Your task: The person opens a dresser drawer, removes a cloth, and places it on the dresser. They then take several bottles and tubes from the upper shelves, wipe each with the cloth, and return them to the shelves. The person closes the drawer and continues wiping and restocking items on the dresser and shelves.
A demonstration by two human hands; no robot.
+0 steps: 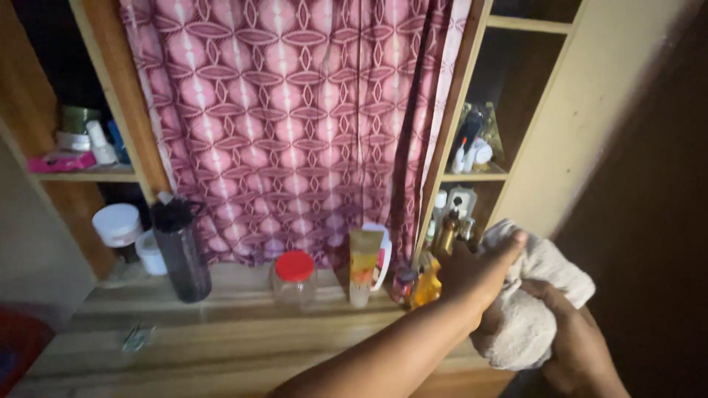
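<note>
My left hand (pixel 479 271) reaches across to the right and grips the top of a white fluffy cloth (pixel 527 309). My right hand (pixel 579 343) holds the same cloth from below at the lower right. The cloth is bunched between both hands, just right of the wooden dresser top (pixel 221 324). Right beside my left hand stand an amber bottle (pixel 428 284) and a small dark bottle (pixel 446 232).
On the dresser top stand a dark tall bottle (pixel 181 254), a clear jar with a red lid (pixel 293 276) and an upright tube (pixel 365 265). A pink patterned curtain (pixel 295 125) hangs behind. Side shelves hold white jars (pixel 118 225) and small toiletries (pixel 472 151).
</note>
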